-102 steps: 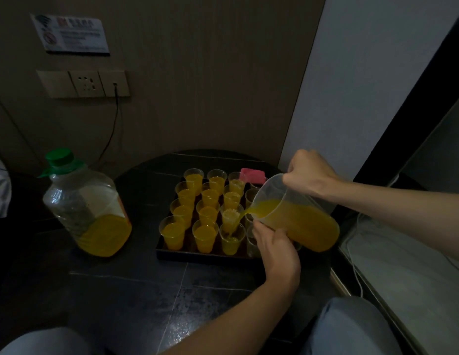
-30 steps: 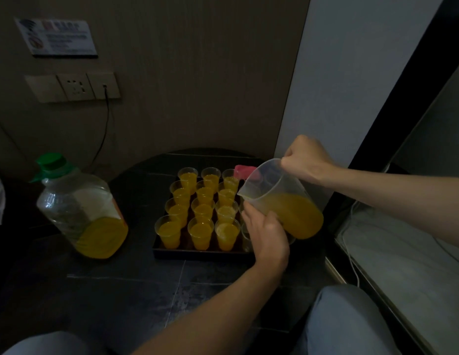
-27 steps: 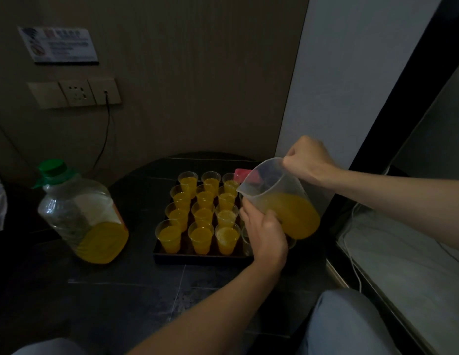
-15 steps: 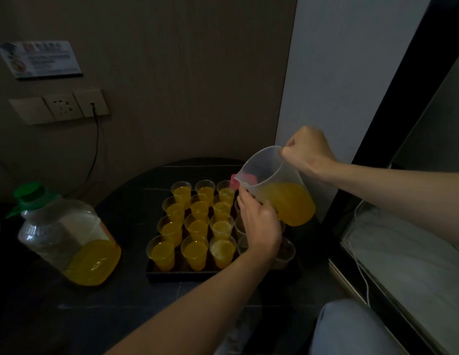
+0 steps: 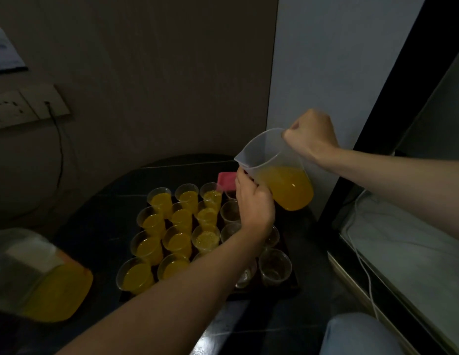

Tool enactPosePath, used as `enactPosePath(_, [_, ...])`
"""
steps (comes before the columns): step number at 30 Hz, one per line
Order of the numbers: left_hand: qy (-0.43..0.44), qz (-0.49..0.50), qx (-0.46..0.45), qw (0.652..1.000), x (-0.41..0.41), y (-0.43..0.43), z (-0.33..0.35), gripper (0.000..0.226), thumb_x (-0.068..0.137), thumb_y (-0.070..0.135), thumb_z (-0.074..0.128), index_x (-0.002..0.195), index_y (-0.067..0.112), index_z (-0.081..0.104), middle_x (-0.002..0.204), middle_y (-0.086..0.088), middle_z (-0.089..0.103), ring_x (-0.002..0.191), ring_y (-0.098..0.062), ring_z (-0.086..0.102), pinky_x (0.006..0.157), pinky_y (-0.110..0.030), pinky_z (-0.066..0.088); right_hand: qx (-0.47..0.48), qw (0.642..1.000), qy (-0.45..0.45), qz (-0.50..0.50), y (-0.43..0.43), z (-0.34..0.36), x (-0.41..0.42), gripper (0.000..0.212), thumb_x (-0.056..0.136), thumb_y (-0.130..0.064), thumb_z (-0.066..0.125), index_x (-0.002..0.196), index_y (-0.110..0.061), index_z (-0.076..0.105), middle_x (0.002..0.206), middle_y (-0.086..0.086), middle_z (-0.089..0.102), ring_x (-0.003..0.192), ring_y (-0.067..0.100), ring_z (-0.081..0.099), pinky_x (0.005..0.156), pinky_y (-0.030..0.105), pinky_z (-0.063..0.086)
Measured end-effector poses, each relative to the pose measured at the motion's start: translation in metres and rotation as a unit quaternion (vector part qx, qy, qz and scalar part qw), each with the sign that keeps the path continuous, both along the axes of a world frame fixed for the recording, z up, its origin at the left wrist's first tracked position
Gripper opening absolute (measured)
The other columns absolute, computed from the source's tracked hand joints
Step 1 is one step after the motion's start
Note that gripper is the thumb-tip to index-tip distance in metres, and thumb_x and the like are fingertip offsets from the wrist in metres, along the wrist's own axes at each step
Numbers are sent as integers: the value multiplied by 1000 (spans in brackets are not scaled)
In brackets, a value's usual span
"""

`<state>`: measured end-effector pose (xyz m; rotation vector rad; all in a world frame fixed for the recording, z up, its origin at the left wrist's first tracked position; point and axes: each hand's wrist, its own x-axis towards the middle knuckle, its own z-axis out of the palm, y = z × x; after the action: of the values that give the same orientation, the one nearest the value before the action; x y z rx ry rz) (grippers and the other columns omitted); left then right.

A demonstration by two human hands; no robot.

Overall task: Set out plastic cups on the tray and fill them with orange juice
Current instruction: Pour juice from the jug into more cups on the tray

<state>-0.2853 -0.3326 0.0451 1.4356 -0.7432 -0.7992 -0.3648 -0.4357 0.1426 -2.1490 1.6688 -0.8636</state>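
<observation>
Holding the jug [image 5: 274, 160] tilted above the far right of the tray [image 5: 274, 293]. Right hand [image 5: 310, 137] fingers are clenched at the jug's back, presumably on the handle, which I can't see. Left hand [image 5: 254, 203] fingers are curled on the jug wall just under the spout, grasping it.

Risks:
- My left forearm hangs over the near empty cups [image 5: 274, 265]. They look light, so a dropped arm would tip them.
- The spout sits well above the rims, so a fast tilt would likely splash the filled cups [image 5: 177, 242] or the desk [image 5: 108, 201].

Juice [image 5: 287, 188] pools low in the jug, with no stream visible. The empty cups sit in the right columns, below and nearer than my left fingers; the filled ones are to the left.
</observation>
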Motion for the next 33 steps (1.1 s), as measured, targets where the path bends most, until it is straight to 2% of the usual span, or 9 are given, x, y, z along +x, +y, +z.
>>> enactPosePath(6, [46, -16, 22, 999, -8, -18, -18, 61, 79, 30, 53, 139, 31, 43, 134, -10, 58, 125, -38, 56, 104, -63, 47, 11, 999, 38, 1, -23, -8, -3, 42, 84, -8, 64, 50, -16, 39, 48, -1, 31, 44, 15, 31, 50, 25, 27])
enactPosePath(10, [74, -21, 35, 996, -8, -24, -24, 63, 75, 24, 47, 138, 27, 43, 128, -4, 59, 119, -27, 59, 103, -54, 51, 19, 998, 55, -1, -29, -16, 2, 38, 84, -9, 62, 54, -15, 40, 52, 1, 35, 47, 17, 34, 46, 25, 25])
enactPosePath(14, [96, -20, 31, 995, -7, -29, -32, 55, 91, 2, 45, 142, 22, 41, 122, 2, 60, 118, -18, 60, 105, -50, 50, 10, 997, 80, 5, -30, -21, 9, 37, 82, -9, 61, 56, -16, 37, 54, 1, 33, 48, 17, 31, 47, 25, 22])
enactPosePath(17, [115, -14, 36, 993, -6, -32, -35, 55, 94, -7, 42, 142, 19, 42, 115, 2, 60, 109, -15, 62, 103, -48, 52, 6, 995, 96, 12, -29, -22, 11, 38, 84, -9, 62, 57, -15, 36, 56, 1, 33, 49, 17, 30, 46, 25, 21])
enactPosePath(23, [184, -14, 37, 982, -9, -35, -38, 53, 98, -2, 40, 143, 25, 39, 109, 6, 61, 102, -12, 63, 99, -45, 54, 10, 991, 129, 23, -30, -24, 14, 37, 85, -11, 61, 58, -14, 35, 58, 2, 37, 52, 17, 34, 46, 28, 23])
enactPosePath(33, [174, -4, 53, 983, -13, -33, -47, 48, 96, 5, 43, 139, 26, 42, 113, 4, 60, 109, -16, 60, 105, -50, 50, 20, 987, 157, 33, -28, -32, 17, 38, 90, -15, 62, 61, -15, 38, 62, 2, 41, 54, 16, 37, 47, 27, 24])
